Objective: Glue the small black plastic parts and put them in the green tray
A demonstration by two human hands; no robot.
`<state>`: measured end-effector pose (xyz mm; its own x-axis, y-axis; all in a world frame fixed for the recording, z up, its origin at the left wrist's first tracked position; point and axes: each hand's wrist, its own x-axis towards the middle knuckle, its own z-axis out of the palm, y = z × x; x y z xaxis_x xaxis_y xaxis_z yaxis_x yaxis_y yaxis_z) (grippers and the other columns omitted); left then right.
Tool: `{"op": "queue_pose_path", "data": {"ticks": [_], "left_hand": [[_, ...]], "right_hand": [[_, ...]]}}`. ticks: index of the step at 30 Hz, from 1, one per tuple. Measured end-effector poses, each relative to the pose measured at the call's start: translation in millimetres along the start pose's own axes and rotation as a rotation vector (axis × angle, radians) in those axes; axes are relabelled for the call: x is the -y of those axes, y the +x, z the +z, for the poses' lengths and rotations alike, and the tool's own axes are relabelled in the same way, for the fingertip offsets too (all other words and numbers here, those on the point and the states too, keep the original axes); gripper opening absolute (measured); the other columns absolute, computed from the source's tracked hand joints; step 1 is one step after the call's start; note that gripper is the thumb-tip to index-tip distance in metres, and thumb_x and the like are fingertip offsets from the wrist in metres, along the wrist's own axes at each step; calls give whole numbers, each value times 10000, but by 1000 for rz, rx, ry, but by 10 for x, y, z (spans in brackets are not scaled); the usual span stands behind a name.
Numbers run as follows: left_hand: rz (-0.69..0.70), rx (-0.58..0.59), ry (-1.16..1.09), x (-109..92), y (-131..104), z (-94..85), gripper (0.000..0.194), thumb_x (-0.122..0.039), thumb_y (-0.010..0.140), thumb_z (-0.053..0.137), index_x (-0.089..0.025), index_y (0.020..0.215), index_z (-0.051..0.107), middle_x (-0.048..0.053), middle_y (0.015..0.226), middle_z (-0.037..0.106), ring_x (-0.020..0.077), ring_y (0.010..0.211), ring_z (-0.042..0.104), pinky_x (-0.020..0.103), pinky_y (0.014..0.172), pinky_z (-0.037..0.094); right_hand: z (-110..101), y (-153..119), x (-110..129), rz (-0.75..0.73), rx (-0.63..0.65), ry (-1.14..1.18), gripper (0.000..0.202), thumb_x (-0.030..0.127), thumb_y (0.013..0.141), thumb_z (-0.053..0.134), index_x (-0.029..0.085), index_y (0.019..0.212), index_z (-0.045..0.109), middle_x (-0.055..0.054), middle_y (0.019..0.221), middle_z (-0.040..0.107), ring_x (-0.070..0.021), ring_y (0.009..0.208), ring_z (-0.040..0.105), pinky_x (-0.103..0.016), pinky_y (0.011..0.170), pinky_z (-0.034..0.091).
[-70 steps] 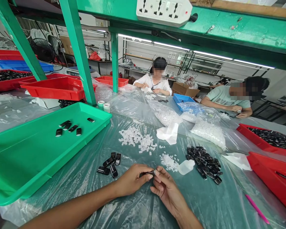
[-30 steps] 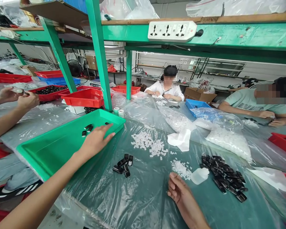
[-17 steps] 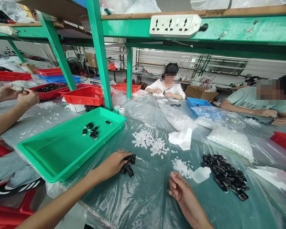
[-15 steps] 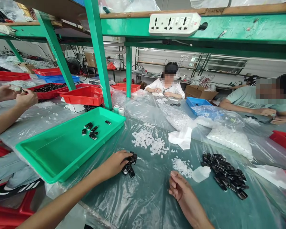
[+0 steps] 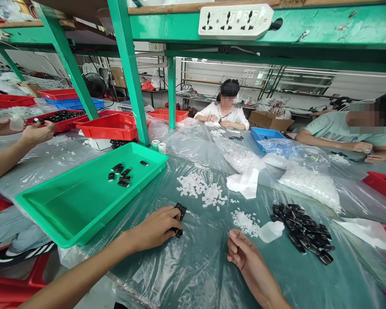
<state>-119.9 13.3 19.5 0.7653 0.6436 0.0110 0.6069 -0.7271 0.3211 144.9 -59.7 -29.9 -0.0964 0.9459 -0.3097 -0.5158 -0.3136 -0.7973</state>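
Small glossy black plastic cases (image 5: pixel 180 210) lie in a little cluster on the plastic-covered table. My left hand (image 5: pixel 157 227) is closed over them, fingers curled down around them and hiding part of the cluster. To its right, my right hand (image 5: pixel 244 253) rests with the fingers curled and the thumb against the index finger; no object shows in it. Just beyond that hand are a pile of tiny white pieces (image 5: pixel 244 223) and a translucent white squeeze bottle (image 5: pixel 270 231) lying on its side. A larger heap of black cases (image 5: pixel 304 229) is to the right.
A green tray (image 5: pixel 61 201) with several black cases stands at the left. Larger white pieces (image 5: pixel 201 189), a white tissue (image 5: pixel 243 183) and a bag of white parts (image 5: pixel 312 186) lie farther back. A green shelf post (image 5: pixel 128 73) rises behind the tray. Co-workers sit around.
My left hand has come slightly nearer and lower over the black cases, covering more of them. My right hand has stayed in place. The view has shifted slightly.
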Motion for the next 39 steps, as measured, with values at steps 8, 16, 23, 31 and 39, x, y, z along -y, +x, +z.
{"op": "queue_pose_path", "data": {"ticks": [8,16,23,31,39], "left_hand": [[47,-44,-67,-155,199,135,195,-204,903,448,-202,1001,616,51,921,616,211,906,540,322,834,362],[-66,60,-1013,-449,657,203,380,-422,901,407,-121,920,639,72,812,648,150,639,594,248,620,460],[-116,77,-1319,-526,795,313,384,-437,849,512,-125,1019,657,59,757,640,122,598,549,262,646,456],[-101,39,-1361,-482,803,328,390,-401,842,544,-163,1147,593,35,740,596,133,637,540,265,652,439],[-78,67,-1538,-499,748,335,366,-302,758,668,-166,1097,635,62,892,631,166,782,541,290,757,425]], "right_hand": [[34,-28,43,-22,-10,-71,185,362,849,556,218,733,544,53,589,400,-78,486,299,-236,552,406],[96,-22,129,-218,-153,-290,216,396,804,593,200,733,538,55,566,390,-90,506,339,-219,536,385],[69,-38,147,-451,-197,-472,171,378,798,592,209,770,588,35,611,459,-117,546,404,-227,542,381],[125,-60,109,-493,-160,-588,166,315,798,608,233,936,651,-38,845,636,-197,780,578,-284,717,453],[143,26,58,-361,-100,-322,156,304,745,678,217,856,611,-1,728,640,-165,691,619,-283,672,482]]}}
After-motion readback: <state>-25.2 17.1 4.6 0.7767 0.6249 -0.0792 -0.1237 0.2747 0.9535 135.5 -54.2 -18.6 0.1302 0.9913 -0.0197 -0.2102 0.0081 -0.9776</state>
